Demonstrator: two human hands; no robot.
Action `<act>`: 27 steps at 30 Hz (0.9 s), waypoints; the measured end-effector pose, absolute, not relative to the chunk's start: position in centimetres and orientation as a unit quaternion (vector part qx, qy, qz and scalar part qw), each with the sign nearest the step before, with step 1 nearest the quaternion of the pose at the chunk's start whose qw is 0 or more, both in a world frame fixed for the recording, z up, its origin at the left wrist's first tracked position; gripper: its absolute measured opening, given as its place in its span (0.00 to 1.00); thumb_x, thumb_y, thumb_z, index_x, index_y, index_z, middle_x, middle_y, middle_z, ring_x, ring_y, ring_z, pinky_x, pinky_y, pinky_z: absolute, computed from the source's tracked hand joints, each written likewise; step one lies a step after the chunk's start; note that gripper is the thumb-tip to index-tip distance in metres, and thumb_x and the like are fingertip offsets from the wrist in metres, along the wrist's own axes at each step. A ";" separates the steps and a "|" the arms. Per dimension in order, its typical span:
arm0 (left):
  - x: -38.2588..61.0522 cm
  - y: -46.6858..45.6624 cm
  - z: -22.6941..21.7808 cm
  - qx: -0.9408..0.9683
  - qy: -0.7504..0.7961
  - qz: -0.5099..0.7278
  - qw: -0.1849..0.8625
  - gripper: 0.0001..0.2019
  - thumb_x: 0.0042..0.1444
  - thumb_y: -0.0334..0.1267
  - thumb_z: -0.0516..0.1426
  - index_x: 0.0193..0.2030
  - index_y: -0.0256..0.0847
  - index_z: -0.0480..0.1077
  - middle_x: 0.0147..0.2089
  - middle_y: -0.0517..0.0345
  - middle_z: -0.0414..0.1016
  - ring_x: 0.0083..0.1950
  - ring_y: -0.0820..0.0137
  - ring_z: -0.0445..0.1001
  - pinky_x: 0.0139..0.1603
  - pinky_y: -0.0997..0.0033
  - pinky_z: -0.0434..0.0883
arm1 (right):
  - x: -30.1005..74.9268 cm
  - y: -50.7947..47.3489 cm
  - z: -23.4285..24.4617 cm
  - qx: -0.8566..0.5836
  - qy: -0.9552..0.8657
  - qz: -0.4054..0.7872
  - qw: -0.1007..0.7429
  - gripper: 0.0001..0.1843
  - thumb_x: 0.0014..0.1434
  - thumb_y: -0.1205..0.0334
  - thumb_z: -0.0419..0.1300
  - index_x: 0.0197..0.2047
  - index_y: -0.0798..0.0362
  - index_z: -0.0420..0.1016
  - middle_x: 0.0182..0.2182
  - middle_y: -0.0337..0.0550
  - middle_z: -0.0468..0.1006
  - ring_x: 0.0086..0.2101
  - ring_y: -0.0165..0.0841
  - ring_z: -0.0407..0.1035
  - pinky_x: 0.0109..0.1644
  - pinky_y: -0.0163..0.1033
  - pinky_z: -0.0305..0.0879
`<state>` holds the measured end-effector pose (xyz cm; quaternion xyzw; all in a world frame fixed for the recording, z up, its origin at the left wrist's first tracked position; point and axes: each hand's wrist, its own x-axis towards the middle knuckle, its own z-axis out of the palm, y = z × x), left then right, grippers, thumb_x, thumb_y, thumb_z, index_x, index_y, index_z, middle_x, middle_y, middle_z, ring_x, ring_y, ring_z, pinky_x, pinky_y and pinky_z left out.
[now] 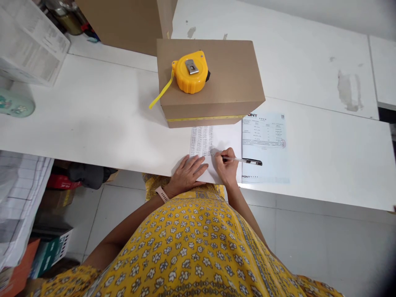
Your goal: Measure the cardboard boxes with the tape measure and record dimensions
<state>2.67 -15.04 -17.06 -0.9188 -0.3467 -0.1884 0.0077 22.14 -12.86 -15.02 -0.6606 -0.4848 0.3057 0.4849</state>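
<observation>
My right hand grips a clear pen with a black end, its tip touching a sheet of paper that carries columns of small writing. Fingers spread, my left hand lies flat on the lower left of that sheet and wears a pink wristband. Beyond both hands, a brown cardboard box covers the sheet's far end. On top of the box rests a yellow tape measure with a yellow strap. A yellow tape strip runs along the box's near side.
Right of the sheet lies a printed page with a red stamp. A larger cardboard box stands at the back left, near a white carton and a green container. The white table's front edge runs by my wrists.
</observation>
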 end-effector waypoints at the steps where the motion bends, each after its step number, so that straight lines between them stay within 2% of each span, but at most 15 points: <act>1: 2.7 -15.0 -17.1 -0.919 -0.346 -0.189 0.010 0.34 0.69 0.65 0.48 0.67 0.40 0.71 0.70 0.46 0.70 0.70 0.54 0.68 0.76 0.47 0.55 | 22.2 -12.9 -15.0 -0.660 -0.485 0.306 0.484 0.14 0.60 0.59 0.61 0.28 0.47 0.59 0.21 0.29 0.61 0.23 0.27 0.57 0.28 0.36 0.55; 14: 2.7 -15.0 -16.9 -0.918 -0.343 -0.200 0.013 0.33 0.68 0.64 0.49 0.65 0.39 0.72 0.69 0.44 0.71 0.69 0.54 0.69 0.75 0.46 0.56 | 22.2 -12.8 -15.1 -0.662 -0.484 0.310 0.480 0.14 0.59 0.59 0.61 0.27 0.47 0.59 0.20 0.29 0.61 0.23 0.28 0.58 0.29 0.36 0.56; 18: 2.7 -15.1 -17.0 -0.918 -0.344 -0.196 0.002 0.34 0.68 0.64 0.50 0.66 0.39 0.71 0.69 0.44 0.71 0.70 0.53 0.69 0.75 0.45 0.57 | 22.0 -13.0 -14.9 -0.668 -0.449 0.297 0.513 0.14 0.60 0.57 0.61 0.28 0.47 0.61 0.23 0.31 0.63 0.25 0.29 0.60 0.32 0.37 0.60; 21: 2.6 -15.2 -17.0 -0.918 -0.350 -0.185 -0.023 0.34 0.68 0.64 0.49 0.68 0.41 0.70 0.70 0.45 0.70 0.71 0.53 0.67 0.75 0.45 0.57 | 22.6 -13.1 -14.8 -0.685 -0.427 0.247 0.536 0.12 0.65 0.53 0.60 0.33 0.48 0.65 0.28 0.34 0.68 0.29 0.30 0.65 0.36 0.38 0.64; 24: 2.4 -15.2 -16.9 -0.917 -0.353 -0.179 -0.038 0.34 0.68 0.64 0.49 0.68 0.41 0.70 0.70 0.45 0.70 0.72 0.53 0.66 0.75 0.45 0.58 | 24.7 -12.7 -14.7 -0.710 -0.478 0.185 0.483 0.08 0.69 0.54 0.55 0.46 0.48 0.71 0.35 0.41 0.77 0.36 0.35 0.71 0.43 0.43 0.67; 27: 2.4 -15.1 -16.8 -0.920 -0.350 -0.172 -0.041 0.34 0.68 0.64 0.50 0.68 0.40 0.69 0.71 0.44 0.69 0.72 0.52 0.66 0.75 0.45 0.58 | 27.9 -11.6 -15.0 -0.711 -0.597 0.089 0.361 0.16 0.70 0.64 0.50 0.55 0.47 0.74 0.48 0.50 0.81 0.51 0.44 0.72 0.55 0.51 0.65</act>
